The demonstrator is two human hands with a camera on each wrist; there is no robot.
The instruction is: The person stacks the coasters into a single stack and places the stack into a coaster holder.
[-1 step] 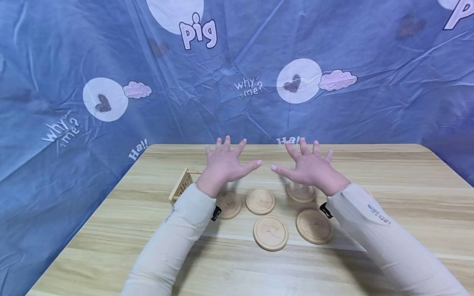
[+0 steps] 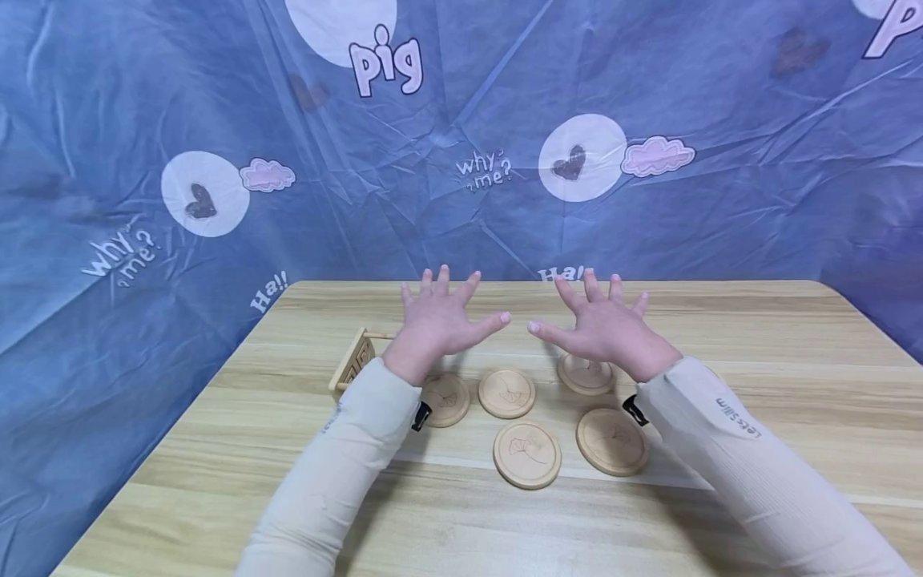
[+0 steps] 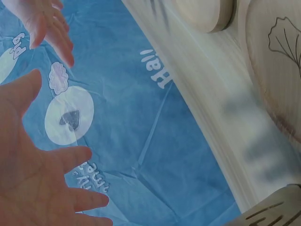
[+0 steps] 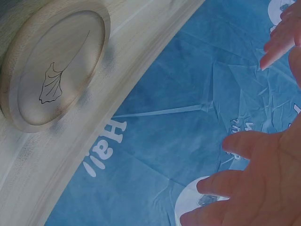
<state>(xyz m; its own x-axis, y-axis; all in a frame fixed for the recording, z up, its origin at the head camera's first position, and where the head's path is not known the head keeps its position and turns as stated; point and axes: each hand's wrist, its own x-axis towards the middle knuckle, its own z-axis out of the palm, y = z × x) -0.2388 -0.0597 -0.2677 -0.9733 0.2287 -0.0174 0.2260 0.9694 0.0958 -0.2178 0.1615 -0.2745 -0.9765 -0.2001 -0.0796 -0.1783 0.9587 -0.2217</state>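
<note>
Both hands hover above the table with fingers spread and hold nothing. The left hand point(image 2: 441, 320) is nearest to a round wooden coaster point(image 2: 445, 400) and a wooden rack point(image 2: 355, 362), partly hidden behind the wrist and sleeve. Over another coaster point(image 2: 586, 375) is the right hand point(image 2: 609, 332), which covers part of it. Three more coasters lie flat between and below the wrists: one point(image 2: 507, 393) in the middle, one point(image 2: 527, 455) nearer the front, one point(image 2: 612, 441) to the right. A leaf drawing marks the coaster point(image 4: 56, 70) in the right wrist view.
The light wooden table point(image 2: 757, 320) ends at a blue cloth backdrop point(image 2: 461, 216) printed with words, hearts and pink clouds. Black straps show at both wrists, under light sleeves point(image 2: 310, 473).
</note>
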